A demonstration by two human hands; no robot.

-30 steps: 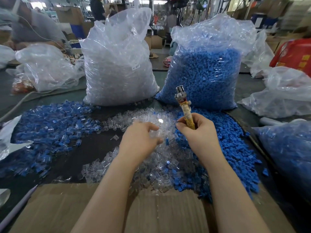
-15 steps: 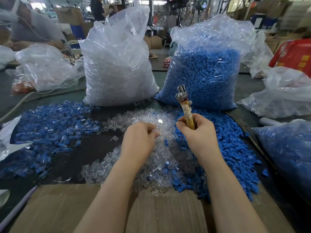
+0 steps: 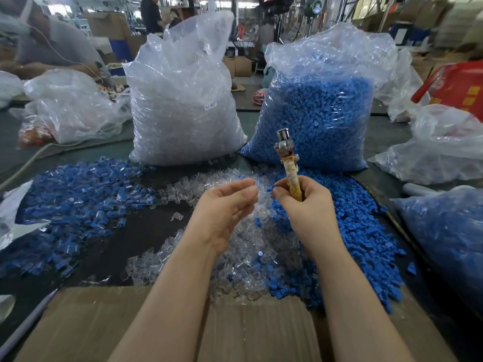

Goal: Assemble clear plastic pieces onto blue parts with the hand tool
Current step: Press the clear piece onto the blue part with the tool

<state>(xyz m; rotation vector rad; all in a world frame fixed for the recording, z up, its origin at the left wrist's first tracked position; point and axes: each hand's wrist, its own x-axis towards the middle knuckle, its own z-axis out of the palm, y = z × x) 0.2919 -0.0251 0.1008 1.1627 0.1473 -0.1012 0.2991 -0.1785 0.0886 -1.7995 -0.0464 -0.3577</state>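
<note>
Hall: cluttered factory floor, daylight from far windows (image 3: pixel 65 7) | Fan (image 3: pixel 315 7) stood at rear | Cardboard boxes (image 3: pixel 241 65) stacked behind dark table (image 3: pixel 125 231) | Two people (image 3: pixel 151 14) stood far back

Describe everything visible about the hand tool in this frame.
The hand tool stands nearly upright, tilted slightly left, gripped low on its handle by the right hand. Its handle looks wrapped in worn, yellowish-white tape; above it sits a silvery metal head with a narrower tip. It rises in front of the bag of blue parts. Only the hand touches it.
</note>
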